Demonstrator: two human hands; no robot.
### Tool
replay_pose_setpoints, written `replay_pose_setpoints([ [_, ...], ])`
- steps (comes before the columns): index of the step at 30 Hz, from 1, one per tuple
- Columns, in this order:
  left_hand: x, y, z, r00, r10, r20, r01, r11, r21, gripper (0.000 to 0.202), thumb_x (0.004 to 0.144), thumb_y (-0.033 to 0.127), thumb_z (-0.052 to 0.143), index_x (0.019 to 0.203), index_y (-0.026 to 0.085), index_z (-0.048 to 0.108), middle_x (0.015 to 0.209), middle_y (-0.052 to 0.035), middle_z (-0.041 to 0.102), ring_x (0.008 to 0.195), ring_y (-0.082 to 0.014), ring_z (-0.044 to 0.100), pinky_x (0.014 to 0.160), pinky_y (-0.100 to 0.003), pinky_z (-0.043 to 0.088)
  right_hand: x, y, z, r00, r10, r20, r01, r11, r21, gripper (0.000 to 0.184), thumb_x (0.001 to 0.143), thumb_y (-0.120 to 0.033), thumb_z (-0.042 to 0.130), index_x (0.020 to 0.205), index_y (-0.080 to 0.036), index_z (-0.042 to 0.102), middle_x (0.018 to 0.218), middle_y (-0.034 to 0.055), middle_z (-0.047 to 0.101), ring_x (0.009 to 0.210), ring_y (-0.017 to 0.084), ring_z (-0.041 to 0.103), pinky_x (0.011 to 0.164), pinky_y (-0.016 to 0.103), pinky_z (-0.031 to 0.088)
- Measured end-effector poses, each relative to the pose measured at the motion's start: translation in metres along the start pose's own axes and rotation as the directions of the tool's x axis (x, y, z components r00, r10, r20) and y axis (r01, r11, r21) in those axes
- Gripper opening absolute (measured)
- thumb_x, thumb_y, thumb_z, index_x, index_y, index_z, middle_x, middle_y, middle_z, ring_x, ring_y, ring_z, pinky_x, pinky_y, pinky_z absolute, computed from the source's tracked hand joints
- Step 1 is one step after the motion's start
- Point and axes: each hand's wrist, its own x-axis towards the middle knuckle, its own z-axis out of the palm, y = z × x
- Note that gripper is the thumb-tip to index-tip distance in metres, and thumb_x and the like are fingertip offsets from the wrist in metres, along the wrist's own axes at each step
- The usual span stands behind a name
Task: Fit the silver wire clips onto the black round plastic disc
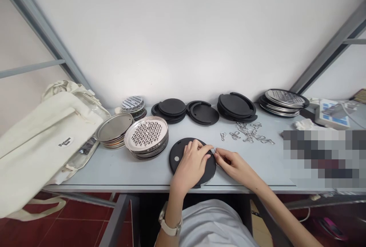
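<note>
A flat black round disc (178, 158) with a small pale hole lies at the table's front edge, a thin metal rim showing beneath it. My left hand (191, 163) rests on the disc, fingers curled toward its right edge. My right hand (233, 166) comes in from the right, its thumb and fingertips pinching a small silver metal clip (213, 151) at that edge. The clip is mostly hidden by my fingertips. Several bent wire clips (247, 132) lie in a loose heap to the right of my right hand.
Left of the disc stand a stack of round steel graters (146, 134) and plain metal plates (113, 129). Black disc stacks (202, 113) line the back, with more graters (286, 100) at right. A canvas tote bag (42, 140) lies at left. A blurred patch covers the right.
</note>
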Motion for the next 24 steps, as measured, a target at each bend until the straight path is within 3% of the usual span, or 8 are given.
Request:
replay_pose_setpoints([
  [24, 0.0003, 0.0003, 0.0004, 1.0, 0.002, 0.001, -0.002, 1.0, 0.003, 0.028, 0.098, 0.021, 0.043, 0.123, 0.029, 0.053, 0.103, -0.0037, 0.048, 0.097, -0.0202, 0.047, 0.09, -0.037, 0.041, 0.0001, 0.0, 0.0003, 1.0, 0.005, -0.006, -0.005, 1.0, -0.02, 0.033, 0.097, -0.037, 0.035, 0.068, -0.021, 0.032, 0.061, -0.0058, 0.03, 0.058, 0.012, 0.03, 0.054, 0.024, 0.026],
])
